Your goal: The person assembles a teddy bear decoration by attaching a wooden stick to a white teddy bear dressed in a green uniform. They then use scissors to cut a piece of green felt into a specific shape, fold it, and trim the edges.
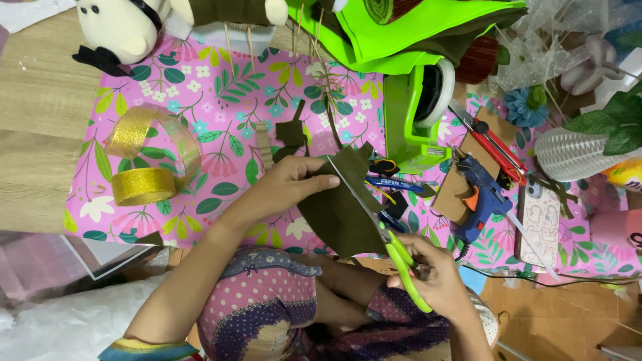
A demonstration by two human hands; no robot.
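My left hand (284, 185) pinches the upper left edge of a dark olive piece of felt (338, 214) held over my lap. My right hand (435, 277) grips green-handled scissors (384, 230), whose long blades run up across the felt toward its top corner. Small olive felt offcuts (291, 134) lie on the pink flowered mat (221, 100) just beyond my left hand.
A gold ribbon roll (142, 186) with a loose loop sits at the left. A green tape dispenser (414, 113), blue glue gun (483, 194), red cutter (495, 147) and phone (538, 224) lie to the right. Green felt sheets (401, 33) and a plush toy (120, 27) are at the back.
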